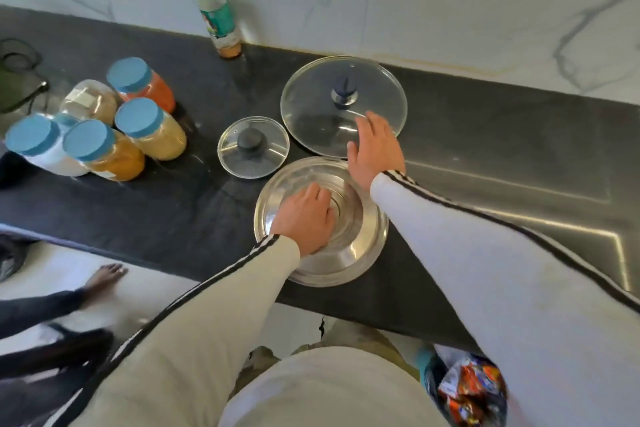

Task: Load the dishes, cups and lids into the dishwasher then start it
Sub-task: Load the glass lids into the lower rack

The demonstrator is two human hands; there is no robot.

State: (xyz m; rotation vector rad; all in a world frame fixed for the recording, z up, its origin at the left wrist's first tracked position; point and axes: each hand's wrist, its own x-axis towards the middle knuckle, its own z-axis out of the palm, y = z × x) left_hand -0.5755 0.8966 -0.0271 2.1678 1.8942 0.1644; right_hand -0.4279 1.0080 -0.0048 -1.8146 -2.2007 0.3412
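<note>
Three lids lie on the dark counter (173,211). A steel lid (360,246) sits nearest the front edge. My left hand (306,218) lies over its middle with the fingers bent down onto it; whether they grip a knob is hidden. Behind it are a small glass lid (252,147) with a black knob and a large glass lid (322,107) with a dark knob. My right hand (375,149) hovers flat with straight fingers over the near rim of the large glass lid. No dishwasher is in view.
Several blue-capped jars (138,135) of spices stand at the left. A plastic bottle (216,10) stands against the marble wall. A steel sink surround (519,198) lies at the right. Another person's foot (104,279) and dark sleeve are on the floor side, lower left.
</note>
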